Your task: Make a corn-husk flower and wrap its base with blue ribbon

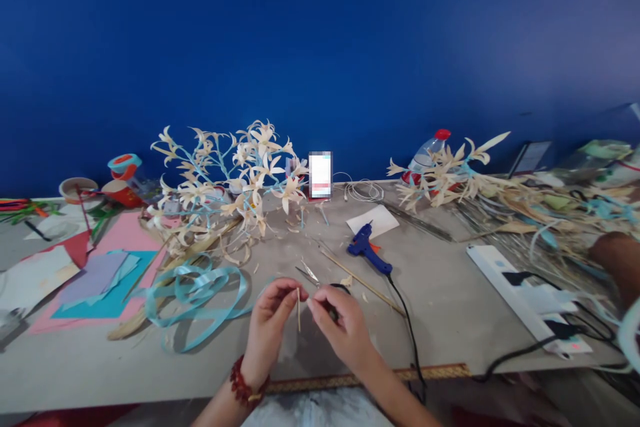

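My left hand [270, 327] pinches a thin pale wooden stick [299, 312] upright near the table's front edge. My right hand [341, 328] is right beside it, fingertips closed near the stick's top, and something dark shows under its fingers. Small scissors [310, 273] lie on the table just behind both hands. A light blue ribbon [200, 293] curls in loops to the left of my left hand. A long thin stick [360, 282] lies diagonally behind my right hand.
A blue glue gun [367, 250] with a black cord lies right of centre. Cream paper flower sprays [235, 180] stand behind; more [445, 173] at back right with a bottle [425, 157]. Coloured paper sheets [100, 277] left, white power strip [525, 297] right, another person's arm [617, 260].
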`<action>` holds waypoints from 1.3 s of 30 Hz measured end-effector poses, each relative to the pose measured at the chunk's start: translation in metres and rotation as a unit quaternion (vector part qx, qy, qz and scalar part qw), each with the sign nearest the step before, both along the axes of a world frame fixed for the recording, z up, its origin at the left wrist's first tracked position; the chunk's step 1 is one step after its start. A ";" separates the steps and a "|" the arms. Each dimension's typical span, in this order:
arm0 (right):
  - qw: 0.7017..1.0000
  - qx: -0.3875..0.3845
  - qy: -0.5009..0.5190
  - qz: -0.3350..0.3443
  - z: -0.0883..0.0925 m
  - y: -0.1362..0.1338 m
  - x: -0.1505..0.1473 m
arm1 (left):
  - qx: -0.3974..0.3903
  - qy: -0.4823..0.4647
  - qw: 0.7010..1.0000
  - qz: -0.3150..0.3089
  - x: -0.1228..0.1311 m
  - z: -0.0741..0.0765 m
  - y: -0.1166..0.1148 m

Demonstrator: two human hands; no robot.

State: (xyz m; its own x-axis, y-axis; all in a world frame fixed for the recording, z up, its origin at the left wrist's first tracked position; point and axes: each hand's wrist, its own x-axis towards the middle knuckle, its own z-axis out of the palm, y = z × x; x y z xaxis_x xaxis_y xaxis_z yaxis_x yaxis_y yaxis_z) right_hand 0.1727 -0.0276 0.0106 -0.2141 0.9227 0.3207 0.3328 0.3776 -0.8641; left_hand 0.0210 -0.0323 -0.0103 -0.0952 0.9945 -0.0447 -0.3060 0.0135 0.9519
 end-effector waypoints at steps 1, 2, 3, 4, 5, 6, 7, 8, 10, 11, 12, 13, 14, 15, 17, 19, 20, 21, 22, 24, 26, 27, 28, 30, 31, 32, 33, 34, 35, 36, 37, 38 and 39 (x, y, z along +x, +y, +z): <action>1.000 -0.018 0.003 0.007 0.001 0.000 0.001 | -0.011 -0.025 1.000 -0.005 0.000 0.001 0.001; 0.999 -0.036 0.006 0.017 0.001 0.000 0.001 | -0.023 -0.049 0.998 -0.010 0.001 0.001 0.002; 0.998 -0.052 0.008 0.025 0.001 0.000 0.001 | -0.033 -0.071 0.997 -0.013 0.002 0.002 0.002; 0.997 -0.067 0.009 0.030 0.001 -0.001 0.001 | -0.042 -0.091 0.995 -0.015 0.002 0.002 0.003; 0.996 -0.081 0.009 0.031 0.001 -0.001 0.000 | -0.049 -0.109 0.993 -0.016 0.002 0.003 0.003; 0.995 -0.094 0.012 0.032 0.001 -0.001 0.000 | -0.053 -0.127 0.990 -0.020 0.002 0.003 0.004; 0.994 -0.104 0.017 0.033 0.000 -0.001 -0.001 | -0.057 -0.147 0.987 -0.028 0.002 0.003 0.004; 0.993 -0.113 0.024 0.035 0.000 -0.001 -0.002 | -0.062 -0.167 0.983 -0.036 0.002 0.003 0.005; 0.991 -0.123 0.033 0.044 0.001 -0.001 -0.003 | -0.075 -0.202 0.975 -0.046 0.002 0.003 0.006; 0.991 -0.121 0.032 0.050 0.001 -0.001 -0.003 | -0.080 -0.213 0.973 -0.044 0.001 0.003 0.006; 0.992 -0.113 0.026 0.054 0.002 -0.001 -0.003 | -0.083 -0.219 0.972 -0.038 0.001 0.003 0.007; 0.994 -0.097 0.014 0.054 0.002 -0.001 -0.002 | -0.082 -0.221 0.971 -0.030 0.001 0.003 0.007; 0.996 -0.076 -0.001 0.053 0.003 -0.002 -0.002 | -0.078 -0.222 0.972 -0.024 0.002 0.004 0.007; 0.997 -0.053 -0.019 0.049 0.002 -0.002 -0.002 | -0.075 -0.222 0.972 -0.022 0.002 0.005 0.007; 0.998 -0.006 -0.053 0.030 0.001 -0.002 -0.003 | -0.071 -0.227 0.971 -0.026 0.003 0.006 0.007; 0.996 0.030 -0.079 0.011 0.000 -0.002 -0.003 | -0.070 -0.236 0.969 -0.039 0.003 0.006 0.007; 0.995 0.043 -0.087 0.003 -0.001 -0.002 -0.003 | -0.068 -0.241 0.967 -0.049 0.003 0.006 0.007; 0.994 0.053 -0.092 -0.003 -0.002 -0.002 -0.004 | -0.066 -0.247 0.965 -0.059 0.002 0.006 0.007; 0.994 0.061 -0.094 -0.005 -0.002 -0.002 -0.004 | -0.061 -0.253 0.963 -0.068 0.002 0.005 0.007; 0.994 0.071 -0.086 0.000 -0.002 -0.002 -0.003 | -0.053 -0.264 0.960 -0.079 0.001 0.004 0.007; 0.995 0.077 -0.067 0.009 -0.002 -0.002 -0.003 | -0.049 -0.271 0.958 -0.080 0.001 0.004 0.007; 0.995 0.079 -0.056 0.011 -0.002 -0.003 -0.002 | -0.049 -0.274 0.957 -0.078 0.002 0.003 0.007; 0.996 0.080 -0.047 0.010 -0.001 -0.003 -0.002 | -0.048 -0.275 0.957 -0.074 0.002 0.003 0.007; 0.996 0.081 -0.037 0.004 -0.001 -0.003 -0.001 | -0.046 -0.274 0.958 -0.068 0.003 0.003 0.007; 0.996 0.080 -0.036 0.005 -0.001 -0.003 -0.001 | -0.045 -0.273 0.959 -0.065 0.003 0.003 0.006; 0.996 0.079 -0.036 0.006 -0.001 -0.003 -0.001 | -0.042 -0.271 0.960 -0.062 0.003 0.003 0.006; 0.996 0.078 -0.037 0.008 0.000 -0.003 -0.001 | -0.041 -0.268 0.961 -0.060 0.003 0.003 0.006; 0.996 0.076 -0.037 0.011 0.000 -0.003 -0.001 | -0.040 -0.264 0.962 -0.059 0.003 0.003 0.006; 0.996 0.075 -0.036 0.013 0.001 -0.004 -0.001 | -0.040 -0.260 0.963 -0.057 0.003 0.002 0.006; 0.997 0.074 -0.035 0.012 0.001 -0.004 -0.001 | -0.040 -0.255 0.965 -0.056 0.003 0.002 0.006; 0.997 0.074 -0.035 0.010 0.002 -0.004 -0.001 | -0.041 -0.249 0.966 -0.056 0.003 0.002 0.006; 0.997 0.075 -0.035 0.008 0.003 -0.004 -0.001 | -0.040 -0.245 0.967 -0.056 0.003 0.002 0.006; 0.996 0.076 -0.036 0.006 0.003 -0.004 -0.001 | -0.038 -0.240 0.968 -0.056 0.003 0.002 0.006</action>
